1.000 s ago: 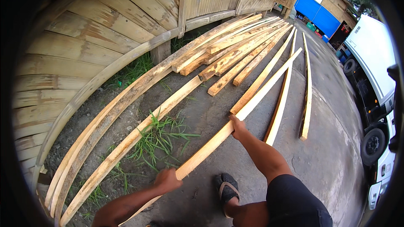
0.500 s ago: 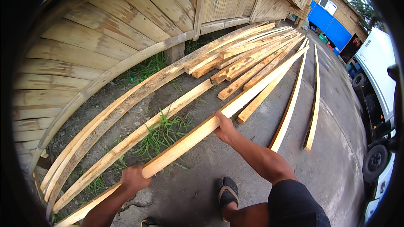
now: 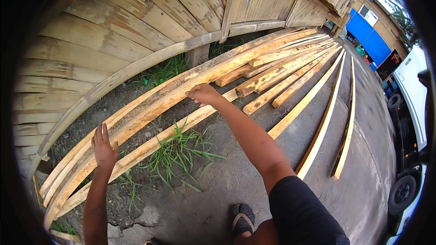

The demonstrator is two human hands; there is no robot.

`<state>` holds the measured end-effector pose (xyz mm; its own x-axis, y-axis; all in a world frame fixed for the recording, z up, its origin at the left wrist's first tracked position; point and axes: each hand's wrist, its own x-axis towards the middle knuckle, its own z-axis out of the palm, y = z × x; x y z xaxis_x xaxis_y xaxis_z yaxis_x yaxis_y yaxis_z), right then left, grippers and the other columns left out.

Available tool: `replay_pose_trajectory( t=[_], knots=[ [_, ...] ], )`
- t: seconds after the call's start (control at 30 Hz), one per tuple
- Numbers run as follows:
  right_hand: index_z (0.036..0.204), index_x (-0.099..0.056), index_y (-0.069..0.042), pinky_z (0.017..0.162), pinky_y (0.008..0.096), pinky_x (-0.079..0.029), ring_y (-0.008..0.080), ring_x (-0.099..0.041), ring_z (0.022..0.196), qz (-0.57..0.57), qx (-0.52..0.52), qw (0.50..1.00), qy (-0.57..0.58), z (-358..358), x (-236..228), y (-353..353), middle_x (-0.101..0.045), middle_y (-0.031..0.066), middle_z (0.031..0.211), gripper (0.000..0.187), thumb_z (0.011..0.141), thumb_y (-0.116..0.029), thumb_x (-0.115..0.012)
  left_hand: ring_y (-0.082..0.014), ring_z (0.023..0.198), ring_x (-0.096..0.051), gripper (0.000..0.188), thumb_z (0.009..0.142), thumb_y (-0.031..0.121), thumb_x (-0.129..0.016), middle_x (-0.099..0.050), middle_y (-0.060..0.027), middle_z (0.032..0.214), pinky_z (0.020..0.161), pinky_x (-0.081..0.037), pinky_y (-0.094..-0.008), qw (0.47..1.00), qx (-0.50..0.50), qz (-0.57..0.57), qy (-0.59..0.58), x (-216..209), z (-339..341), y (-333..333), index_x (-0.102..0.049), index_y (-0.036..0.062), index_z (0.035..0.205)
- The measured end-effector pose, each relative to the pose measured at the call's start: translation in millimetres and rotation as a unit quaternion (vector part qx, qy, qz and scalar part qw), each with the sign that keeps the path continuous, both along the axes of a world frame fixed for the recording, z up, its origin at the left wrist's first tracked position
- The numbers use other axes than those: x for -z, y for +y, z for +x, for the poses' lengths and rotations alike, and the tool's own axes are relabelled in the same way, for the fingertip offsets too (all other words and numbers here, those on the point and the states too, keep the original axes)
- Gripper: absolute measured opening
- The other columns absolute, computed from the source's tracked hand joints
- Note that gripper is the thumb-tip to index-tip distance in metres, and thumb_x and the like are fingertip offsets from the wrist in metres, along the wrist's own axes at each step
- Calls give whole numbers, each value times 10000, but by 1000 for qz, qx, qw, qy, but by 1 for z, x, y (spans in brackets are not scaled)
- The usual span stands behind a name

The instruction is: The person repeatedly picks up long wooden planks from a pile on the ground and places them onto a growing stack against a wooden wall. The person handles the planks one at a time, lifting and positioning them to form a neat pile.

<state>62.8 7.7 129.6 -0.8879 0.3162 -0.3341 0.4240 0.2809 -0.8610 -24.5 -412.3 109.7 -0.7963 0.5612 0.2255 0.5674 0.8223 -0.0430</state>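
A long pale wooden beam (image 3: pixel 159 107) now lies against other long timbers (image 3: pixel 131 104) beside the bamboo wall. My left hand (image 3: pixel 104 149) is at the near part of these timbers, fingers spread and stretched out, not gripping. Farther along, my right hand (image 3: pixel 203 95) is at the beam's outer edge, fingers loosely bent and holding nothing that I can see. Below it, another narrow beam (image 3: pixel 168 143) runs diagonally, partly hidden behind my right hand and forearm.
Several shorter beams (image 3: pixel 272 93) fan out ahead on the ground, with separate ones (image 3: pixel 347 122) to the right. Grass (image 3: pixel 177 154) grows by the timbers. The bamboo wall (image 3: pixel 127 31) stands on the left; a white truck (image 3: pixel 411 95) is on the right. My sandalled foot (image 3: pixel 243 220) is below.
The beam gripped in both hands has moved left onto the timbers by the wall. Both hands have let go and moved up and left.
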Motion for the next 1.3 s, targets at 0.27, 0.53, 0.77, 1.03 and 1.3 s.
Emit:
replay_pose_trajectory(
  t=[0.27,0.53,0.77,1.03,1.3],
  knots=[
    [962,-702,-20,718,385,-556,253,-694,819,207,-152,966,-20,41,84,5,-707,126,851,373,876,-382,-670,-332,1511,-55,1134,779,570,-717,-43,-206,1623,1212,-65,-524,967,-32,-182,-178,50,4,44,-93,32,1558],
    [910,-712,-18,710,394,-554,260,-712,746,185,-7,983,-1,105,129,61,-713,145,785,277,845,-282,-660,-363,1479,-150,1130,730,505,-777,-152,-210,1587,1186,-150,-552,969,-50,-135,-202,66,-8,40,-144,53,1549],
    [928,-667,13,566,318,-535,158,-681,613,9,146,985,95,73,142,26,-682,98,710,220,878,-196,-619,-371,1477,-156,1145,695,492,-793,-149,-211,1591,1182,-172,-568,937,-74,-243,-240,10,9,94,-165,43,1541],
    [935,-655,8,621,353,-553,204,-691,671,-86,284,946,130,60,140,-14,-697,134,793,161,880,-136,-609,-361,1212,-538,703,820,345,-695,-539,-215,1308,1028,-451,-436,945,214,-142,-202,-69,52,266,-462,-9,1380],
    [966,-639,-34,759,458,-536,394,-675,866,39,238,965,102,109,143,18,-689,211,909,190,823,-158,-627,-352,1125,-606,517,840,348,-648,-646,-191,1193,963,-484,-442,884,344,-209,-236,-66,90,400,-611,28,1245]
  ],
)
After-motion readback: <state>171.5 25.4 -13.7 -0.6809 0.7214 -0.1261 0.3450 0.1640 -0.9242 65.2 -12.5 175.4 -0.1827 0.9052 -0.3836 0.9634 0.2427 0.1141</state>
